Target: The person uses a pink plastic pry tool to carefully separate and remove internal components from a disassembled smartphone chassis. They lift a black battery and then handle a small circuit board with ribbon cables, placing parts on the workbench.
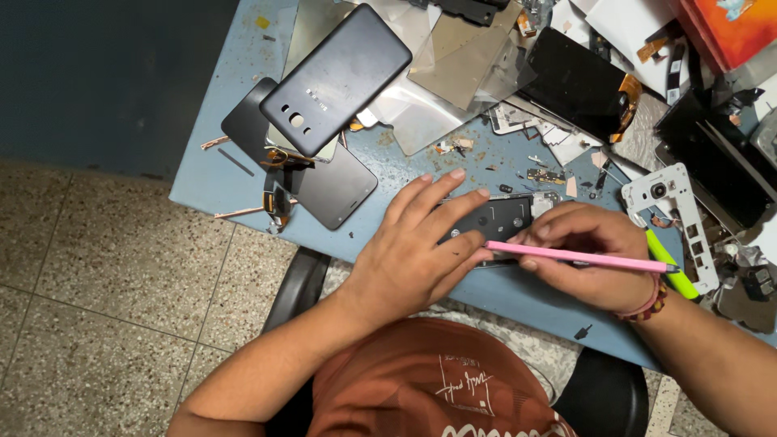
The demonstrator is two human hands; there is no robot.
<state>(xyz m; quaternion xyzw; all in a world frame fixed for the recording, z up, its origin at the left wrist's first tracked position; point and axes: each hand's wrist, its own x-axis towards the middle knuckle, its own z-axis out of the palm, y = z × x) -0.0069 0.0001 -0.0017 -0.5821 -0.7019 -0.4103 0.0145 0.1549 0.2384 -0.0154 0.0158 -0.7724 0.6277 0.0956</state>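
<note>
A: Okay, step in hand? 
B: Looks like prying. Left hand (413,255) is lying flat, fingers spread, pinning the opened phone body (495,220) at the table's (202,178) near edge. Right hand (595,255) is pinching a thin pink tool (579,257), tip at the phone's near rim.
A: Next move?
B: Probably needing gentle leverage. 
A: Materials? 
B: Matte dark plastic back cover (336,79) lying far left, glossy screen (579,81) far right.

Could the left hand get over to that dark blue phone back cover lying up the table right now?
Probably yes. The left hand lies flat on the opened phone, holding no tool, and the dark blue back cover lies uncovered above it across low scraps on the blue table.
</note>
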